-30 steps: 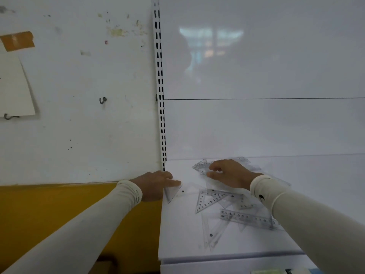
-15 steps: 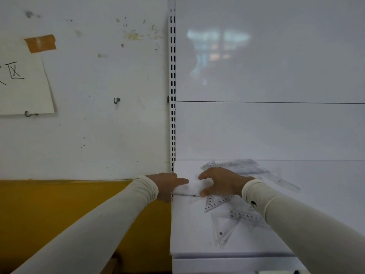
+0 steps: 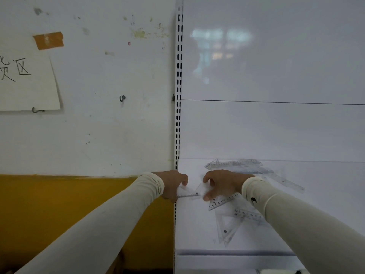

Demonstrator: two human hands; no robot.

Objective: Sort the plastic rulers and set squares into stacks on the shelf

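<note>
Gripping one set square (image 3: 188, 191) between both hands (image 3: 194, 185) | loose rulers (image 3: 237, 164) behind, beside

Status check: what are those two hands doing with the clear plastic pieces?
Left hand and right hand pinch one small set square at shelf edge. Loose set squares, rulers unsorted. Nothing blocking.

Clear set square (image 3: 188, 191) between both hands

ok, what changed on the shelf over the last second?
The right hand left the back pile and came to the left hand; both now hold one small set square at the shelf's left edge. The front set squares and back rulers look unmoved.
</note>
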